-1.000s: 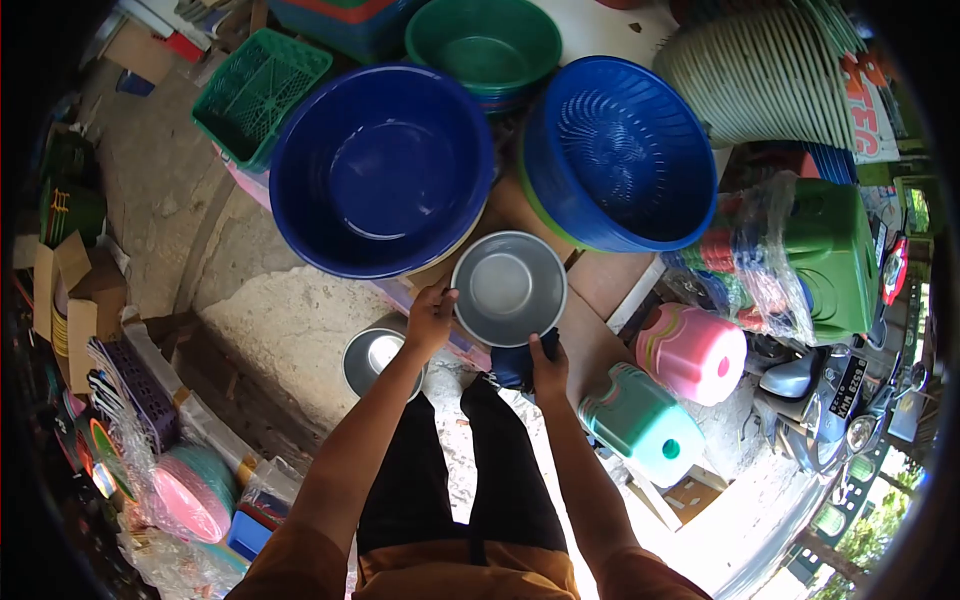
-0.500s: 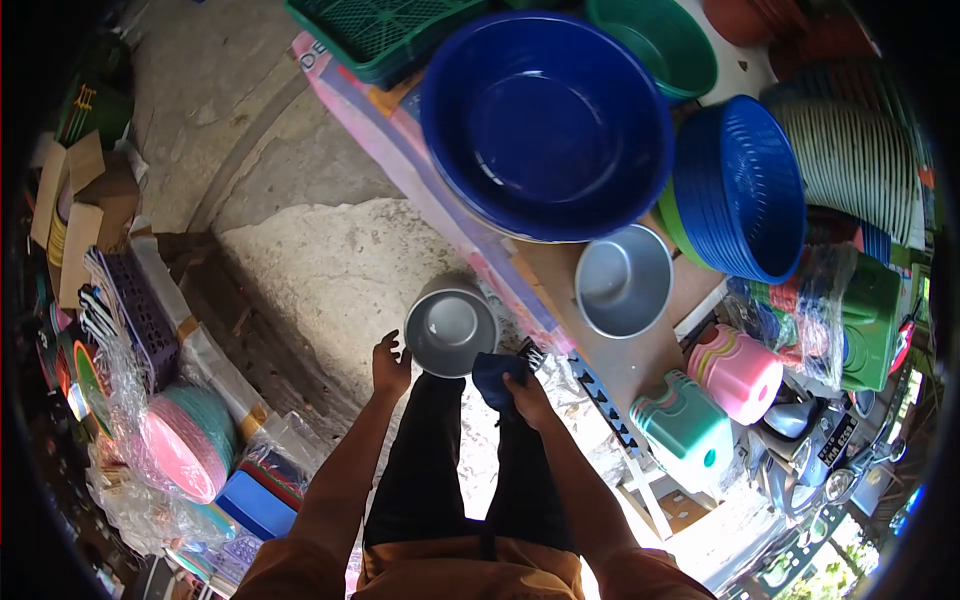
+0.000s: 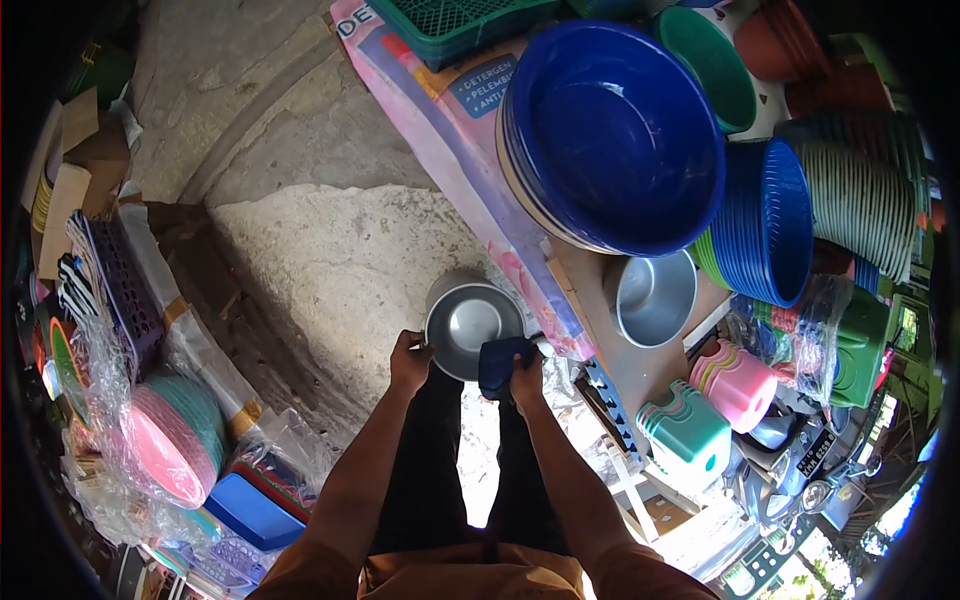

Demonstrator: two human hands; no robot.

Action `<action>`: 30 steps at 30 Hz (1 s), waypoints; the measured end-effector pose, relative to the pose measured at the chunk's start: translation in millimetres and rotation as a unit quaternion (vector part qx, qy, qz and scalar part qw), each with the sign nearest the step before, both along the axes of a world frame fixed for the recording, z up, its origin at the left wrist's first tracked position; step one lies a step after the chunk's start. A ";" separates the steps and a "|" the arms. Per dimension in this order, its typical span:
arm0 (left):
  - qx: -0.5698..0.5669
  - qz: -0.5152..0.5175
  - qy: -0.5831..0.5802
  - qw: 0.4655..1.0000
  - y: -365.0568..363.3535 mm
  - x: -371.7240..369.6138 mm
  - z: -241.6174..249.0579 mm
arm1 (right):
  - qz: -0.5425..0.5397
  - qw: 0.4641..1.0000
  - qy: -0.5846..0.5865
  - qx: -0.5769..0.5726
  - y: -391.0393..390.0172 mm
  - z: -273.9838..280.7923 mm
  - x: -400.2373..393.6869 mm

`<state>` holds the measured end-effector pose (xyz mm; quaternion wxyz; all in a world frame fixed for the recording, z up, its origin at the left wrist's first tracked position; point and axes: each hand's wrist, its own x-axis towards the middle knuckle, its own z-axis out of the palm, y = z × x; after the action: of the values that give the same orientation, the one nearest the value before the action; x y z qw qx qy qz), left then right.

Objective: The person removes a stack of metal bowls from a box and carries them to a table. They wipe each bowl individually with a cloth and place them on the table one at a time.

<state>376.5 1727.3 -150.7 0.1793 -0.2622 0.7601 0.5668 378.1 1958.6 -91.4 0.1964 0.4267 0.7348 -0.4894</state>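
Grey pot [image 3: 474, 318], round, open-mouthed: facing upward in front of the person's dark-trousered legs, just beside the table's [image 3: 640, 375] near edge, its side showing above pale ground [image 3: 340, 250]; whether its base is touching the ground, the view is not telling.

Left hand [image 3: 410, 362]: gripping the pot's left rim with bent fingers.

Right hand [image 3: 527, 378]: clutching a dark blue cloth [image 3: 499, 368], bunched, which is lying against the pot's right rim.

Second grey pot [image 3: 655, 298]: sitting on the table, mouth up, well apart from both hands, between the large blue basin [image 3: 620, 130] and the table's near end.

Blue baskets [image 3: 770, 225], one stack: standing to the right of the large basin.

Pink stack [image 3: 735, 388] and teal stack [image 3: 688, 430]: resting side by side, right of the table.
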 end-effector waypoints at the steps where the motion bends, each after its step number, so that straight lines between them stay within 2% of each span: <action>1: 0.005 -0.002 0.018 1.000 -1.0 1.0 1.5 | 0.004 1.000 0.012 -0.006 -1.4 12.6 -0.4; 2: 0.009 -0.005 0.024 1.000 1.1 -1.4 15.7 | 0.001 1.000 0.018 -0.002 -0.7 25.9 1.4; 4: 0.075 0.074 -0.035 0.994 1.7 -10.5 52.5 | 0.040 0.999 0.017 0.010 -1.1 58.3 0.7; 6: 0.137 0.110 -0.082 0.981 -0.7 -18.8 87.4 | 0.054 0.997 0.055 0.001 -2.8 99.1 0.4; 7: 0.168 0.090 -0.023 0.981 -2.8 -18.4 97.0 | 0.066 0.996 0.062 0.009 -2.4 115.0 3.1; 8: 0.165 0.092 -0.049 0.981 2.2 -36.9 147.5 | 0.078 0.994 0.070 0.018 -0.8 131.1 5.2; 12: 0.121 0.059 0.065 0.989 -2.5 -42.2 215.9 | 0.045 0.997 0.058 -0.032 7.8 219.2 -5.3; 14: 0.125 0.071 0.114 0.983 -0.2 -59.4 270.2 | -0.058 0.995 0.056 -0.058 7.7 284.8 -20.5; 16: 0.129 0.079 0.145 0.978 5.0 -69.3 311.4 | -0.106 0.980 0.128 -0.112 10.5 333.8 -32.3; 17: 0.130 0.077 0.166 0.975 9.9 -75.0 335.4 | -0.115 0.964 0.215 -0.105 5.9 344.6 -36.6; 18: 0.120 0.066 0.180 0.974 14.3 -77.6 348.2 | -0.116 0.960 0.232 -0.110 0.4 356.3 -45.1; 20: 0.128 0.054 0.201 0.970 29.6 -84.8 387.2 | 0.016 0.961 0.275 0.033 -14.2 383.5 -60.2; 21: 0.129 0.048 0.212 0.967 37.4 -87.1 397.8 | 0.055 0.962 0.253 0.090 -23.7 381.5 -68.0; 22: 0.130 0.026 0.250 0.959 44.8 -87.3 407.3 | 0.071 0.947 0.305 0.075 -35.6 394.6 -80.7; 23: 0.133 0.005 0.288 0.948 53.4 -90.1 415.8 | 0.146 0.957 0.240 0.078 -40.8 402.0 -90.6; 24: 0.134 0.001 0.299 0.945 61.6 -93.9 427.2 | 0.168 0.922 0.342 0.070 -45.3 378.8 -97.6; 26: 0.120 -0.013 0.300 0.946 72.1 -101.8 459.1 | 0.306 0.838 0.433 0.124 -49.1 381.1 -110.1; 27: 0.134 0.005 0.320 0.938 75.3 -110.5 476.6 | 0.304 0.834 0.443 0.125 -43.5 386.1 -114.9; 29: 0.127 0.021 0.330 0.935 71.3 -122.8 484.7 | 0.482 0.799 0.357 -0.039 -24.5 405.6 -123.1; 30: 0.125 0.039 0.331 0.934 69.0 -128.7 485.7 | 0.482 0.796 0.363 -0.036 -11.0 418.6 -128.0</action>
<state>247.8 1796.3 335.0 -0.0738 -0.0645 0.6888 0.7183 250.1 1947.6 327.2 0.1411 -0.1992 0.8448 -0.4761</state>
